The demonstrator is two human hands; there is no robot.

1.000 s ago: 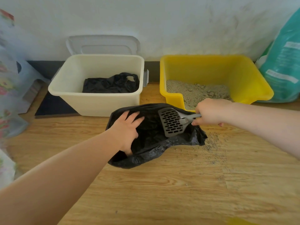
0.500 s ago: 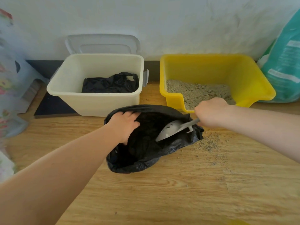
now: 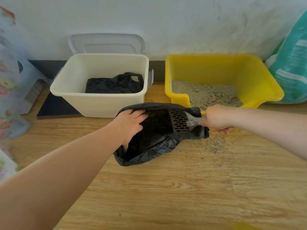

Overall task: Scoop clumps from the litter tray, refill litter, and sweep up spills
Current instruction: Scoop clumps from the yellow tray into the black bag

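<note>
A yellow litter tray (image 3: pixel 259 83) stands at the back right with grey litter (image 3: pixel 207 93) heaped in its front part. In front of it an open black rubbish bag (image 3: pixel 154 145) lies on the wooden floor. My left hand (image 3: pixel 131 125) grips the bag's upper left rim and holds the mouth open. My right hand (image 3: pixel 216 117) is closed on the handle of a grey slotted scoop (image 3: pixel 180 121), whose head sits inside the bag's mouth with its slots facing me. Spilled litter grains (image 3: pixel 214 144) dot the floor just right of the bag.
A cream plastic bin (image 3: pixel 99 100) at the back left holds a black bag (image 3: pixel 114 83), with its clear lid (image 3: pixel 106 44) leaning on the wall behind. A teal litter sack (image 3: pixel 292 63) stands at the far right. Floral plastic bags (image 3: pixel 8 80) fill the left edge.
The scoop has turned from edge-on back to slots facing me, inside the bag. My left hand has shifted up along the bag's rim, lifting the mouth wider.
</note>
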